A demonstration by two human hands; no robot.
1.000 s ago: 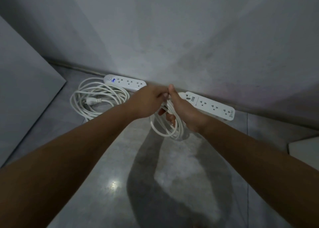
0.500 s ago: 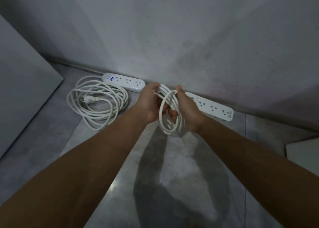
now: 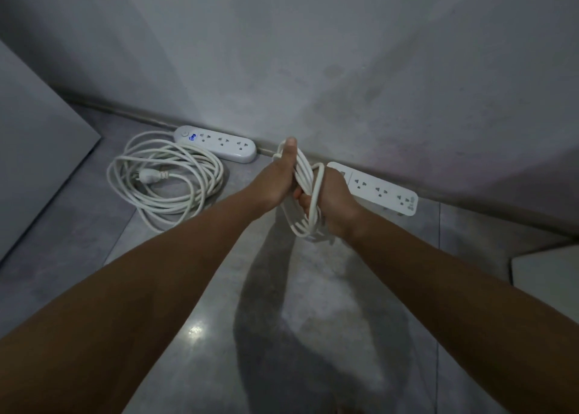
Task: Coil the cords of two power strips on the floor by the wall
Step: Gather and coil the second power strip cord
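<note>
The left hand and the right hand both grip the bundled cord, which hangs between them above the floor, just in front of a power strip by the wall.

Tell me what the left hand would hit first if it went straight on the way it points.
Apart from the cord bundle it grips together with the right hand, the left hand would probably meet the wall, close to the right power strip; depth is unclear.
</note>
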